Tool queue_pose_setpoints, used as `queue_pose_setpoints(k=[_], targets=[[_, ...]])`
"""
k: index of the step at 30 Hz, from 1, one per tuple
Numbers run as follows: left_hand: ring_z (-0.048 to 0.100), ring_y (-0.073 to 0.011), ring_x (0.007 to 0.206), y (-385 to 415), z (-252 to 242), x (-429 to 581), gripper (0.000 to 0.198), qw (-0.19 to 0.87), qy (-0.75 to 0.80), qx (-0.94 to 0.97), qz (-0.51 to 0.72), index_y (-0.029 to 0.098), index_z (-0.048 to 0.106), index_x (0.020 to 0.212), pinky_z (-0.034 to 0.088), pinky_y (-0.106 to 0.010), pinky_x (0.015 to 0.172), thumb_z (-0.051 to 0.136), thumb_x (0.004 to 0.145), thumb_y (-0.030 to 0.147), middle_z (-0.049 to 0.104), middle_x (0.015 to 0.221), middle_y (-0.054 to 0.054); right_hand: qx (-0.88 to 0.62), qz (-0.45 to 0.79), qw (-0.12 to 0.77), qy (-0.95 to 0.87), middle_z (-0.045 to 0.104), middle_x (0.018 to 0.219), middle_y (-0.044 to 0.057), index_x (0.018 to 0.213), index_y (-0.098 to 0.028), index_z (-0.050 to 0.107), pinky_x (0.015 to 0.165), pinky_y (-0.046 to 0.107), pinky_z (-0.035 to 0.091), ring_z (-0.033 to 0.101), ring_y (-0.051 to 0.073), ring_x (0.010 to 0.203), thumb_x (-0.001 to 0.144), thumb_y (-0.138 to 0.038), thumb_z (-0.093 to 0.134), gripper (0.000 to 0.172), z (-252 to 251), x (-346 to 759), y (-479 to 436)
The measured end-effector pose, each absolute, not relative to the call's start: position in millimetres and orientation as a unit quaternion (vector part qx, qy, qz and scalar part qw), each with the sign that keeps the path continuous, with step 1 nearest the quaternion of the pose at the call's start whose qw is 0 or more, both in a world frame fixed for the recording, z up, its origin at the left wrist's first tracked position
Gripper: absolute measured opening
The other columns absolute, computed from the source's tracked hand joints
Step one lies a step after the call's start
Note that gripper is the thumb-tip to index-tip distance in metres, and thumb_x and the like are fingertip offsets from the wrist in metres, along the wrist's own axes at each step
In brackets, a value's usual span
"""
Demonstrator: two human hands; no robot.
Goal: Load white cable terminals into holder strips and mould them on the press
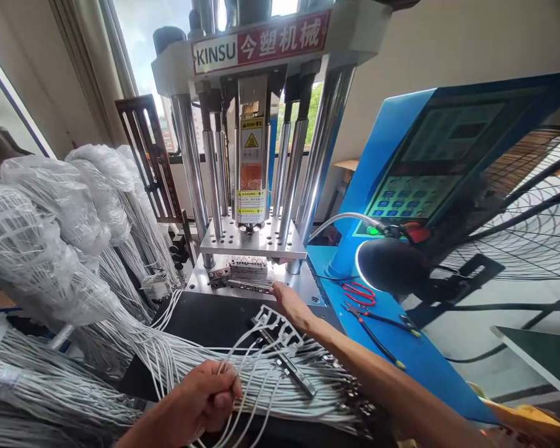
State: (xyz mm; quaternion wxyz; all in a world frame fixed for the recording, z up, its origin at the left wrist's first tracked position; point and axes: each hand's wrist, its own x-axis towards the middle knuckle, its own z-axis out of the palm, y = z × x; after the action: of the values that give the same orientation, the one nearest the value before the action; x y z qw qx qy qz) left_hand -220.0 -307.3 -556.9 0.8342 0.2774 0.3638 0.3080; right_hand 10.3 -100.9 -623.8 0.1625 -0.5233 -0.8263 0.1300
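My left hand is closed around several thin white cables at the front. Those cables run up to a white moulded plastic piece. Under that piece, a long metal bar lies slanted on a thick bundle of white cables. My right hand reaches forward to the base of the press, its fingers closed at the right end of a slim metal bar. Behind that bar sits a metal mould block under the press plate. My right fingertips are partly hidden.
The press's steel columns rise around a nozzle. Bagged cable bundles hang at left. On the blue surface at right lie red-handled scissors and pliers. A black lamp and blue control panel stand above.
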Motion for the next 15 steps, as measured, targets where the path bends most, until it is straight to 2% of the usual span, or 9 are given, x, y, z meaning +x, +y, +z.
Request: queue_pose_setpoints(k=[5, 8, 10, 12, 15], targets=[[0.014, -0.0037, 0.045, -287.9, -569.1, -221.2, 0.026, 0.816, 0.372, 0.288, 0.335, 0.012, 0.058, 0.084, 0.008, -0.017, 0.039, 0.065, 0.086, 0.038, 0.034, 0.058, 0.007, -0.53, 0.103, 0.137, -0.83, 0.063, 0.099, 0.012, 0.099, -0.013, 0.057, 0.066, 0.028, 0.034, 0.057, 0.021, 0.084, 0.1, -0.022, 0.038, 0.021, -635.0, 37.5, -124.4], [0.013, -0.0035, 0.044, -282.0, -574.5, -215.4, 0.026, 0.814, 0.376, 0.293, 0.332, 0.013, 0.058, 0.084, 0.008, -0.017, 0.039, 0.064, 0.087, 0.038, 0.036, 0.058, 0.007, -0.512, 0.078, 0.132, -0.845, 0.063, 0.1, 0.014, 0.093, -0.014, 0.061, 0.076, 0.032, 0.038, 0.053, 0.027, 0.098, 0.097, -0.024, 0.043, 0.021, -633.7, 45.5, -134.5], [0.013, -0.0032, 0.043, -281.0, -576.6, -210.6, 0.027, 0.813, 0.375, 0.302, 0.328, 0.013, 0.058, 0.084, 0.008, -0.017, 0.038, 0.064, 0.087, 0.039, 0.037, 0.057, 0.007, -0.497, 0.092, 0.169, -0.846, 0.063, 0.101, 0.015, 0.091, -0.015, 0.063, 0.084, 0.036, 0.039, 0.051, 0.028, 0.102, 0.097, -0.026, 0.044, 0.022, -626.6, 42.6, -137.4], [0.012, -0.0029, 0.041, -280.9, -577.3, -205.2, 0.03, 0.812, 0.373, 0.315, 0.32, 0.013, 0.058, 0.082, 0.008, -0.018, 0.037, 0.064, 0.086, 0.042, 0.038, 0.055, 0.007, -0.48, 0.197, 0.235, -0.822, 0.063, 0.103, 0.013, 0.098, -0.016, 0.063, 0.086, 0.036, 0.042, 0.054, 0.025, 0.099, 0.099, -0.031, 0.04, 0.028, -614.5, 33.1, -137.3], [0.014, -0.0029, 0.038, -280.0, -576.5, -197.1, 0.034, 0.806, 0.378, 0.331, 0.312, 0.013, 0.058, 0.08, 0.008, -0.018, 0.035, 0.065, 0.085, 0.046, 0.039, 0.053, 0.007, -0.44, 0.445, 0.274, -0.73, 0.065, 0.097, 0.008, 0.1, -0.016, 0.063, 0.072, 0.03, 0.048, 0.058, 0.019, 0.086, 0.099, -0.048, 0.036, 0.042, -592.9, 13.4, -133.3]])
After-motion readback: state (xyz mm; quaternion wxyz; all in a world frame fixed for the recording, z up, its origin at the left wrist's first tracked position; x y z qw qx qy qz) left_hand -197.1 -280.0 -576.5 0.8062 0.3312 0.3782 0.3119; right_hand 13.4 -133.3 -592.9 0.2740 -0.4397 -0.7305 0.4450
